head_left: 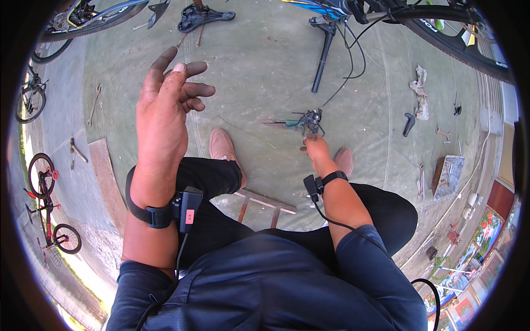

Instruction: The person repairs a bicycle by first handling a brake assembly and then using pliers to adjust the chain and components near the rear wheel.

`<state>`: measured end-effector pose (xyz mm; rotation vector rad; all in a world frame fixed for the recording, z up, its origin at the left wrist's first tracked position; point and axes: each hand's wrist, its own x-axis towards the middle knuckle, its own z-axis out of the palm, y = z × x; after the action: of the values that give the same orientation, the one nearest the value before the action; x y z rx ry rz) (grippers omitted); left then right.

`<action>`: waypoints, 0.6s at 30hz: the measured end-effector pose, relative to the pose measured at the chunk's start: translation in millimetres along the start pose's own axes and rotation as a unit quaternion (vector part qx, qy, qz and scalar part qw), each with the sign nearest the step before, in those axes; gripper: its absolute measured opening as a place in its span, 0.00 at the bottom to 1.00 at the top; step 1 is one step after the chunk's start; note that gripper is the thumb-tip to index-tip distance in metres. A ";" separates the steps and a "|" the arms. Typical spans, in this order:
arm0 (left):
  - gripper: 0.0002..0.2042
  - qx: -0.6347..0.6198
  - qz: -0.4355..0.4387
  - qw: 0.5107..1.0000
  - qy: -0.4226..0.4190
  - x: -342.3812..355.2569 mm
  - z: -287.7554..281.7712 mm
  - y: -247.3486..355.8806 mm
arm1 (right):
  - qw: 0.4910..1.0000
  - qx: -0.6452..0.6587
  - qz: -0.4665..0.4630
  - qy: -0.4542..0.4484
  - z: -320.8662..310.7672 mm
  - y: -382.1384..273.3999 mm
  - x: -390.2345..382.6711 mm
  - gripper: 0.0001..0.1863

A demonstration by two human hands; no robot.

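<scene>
My left hand [171, 94] is raised over the floor, fingers spread and loosely bent, with nothing in it. The fingertips look dark with grime. Between my shoes, my right hand [316, 148] is closed at the lower end of a small black bike part [312, 120]; its exact kind is hard to make out. From that part a thin black cable [345, 83] runs up toward a bicycle. Beside the part is a green-handled tool [291, 123], its pale jaws pointing left; whether it is held or lies on the floor I cannot tell.
A bicycle handlebar [324, 58] and wheel [452, 49] reach in from the top. A black saddle [207, 21] is at upper left. Right of me are a rag [420, 94], a black grip-like piece [408, 124], wrenches [421, 179] and a box [448, 176]. A red bicycle [49, 209] stands far left.
</scene>
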<state>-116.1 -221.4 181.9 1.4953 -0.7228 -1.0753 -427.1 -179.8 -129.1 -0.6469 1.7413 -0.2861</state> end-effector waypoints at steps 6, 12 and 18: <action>0.27 -0.015 0.019 1.000 0.005 -0.5 -2.2 2.1 | 0.999 -0.006 -0.020 -0.024 1.3 -21.2 -21.8 0.17; 0.26 -0.098 0.104 0.988 0.049 7.0 -36.6 21.4 | 0.991 0.027 -0.124 -0.052 -25.8 -71.0 -33.7 0.18; 0.23 -0.054 0.151 0.975 0.155 -41.8 -172.7 30.7 | 0.981 0.028 -0.191 -0.029 -85.9 -154.0 -93.2 0.25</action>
<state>27.6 -119.0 219.0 1.3674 -0.6343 -0.6226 -453.2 -265.5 49.1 -0.9380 1.5394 -0.5738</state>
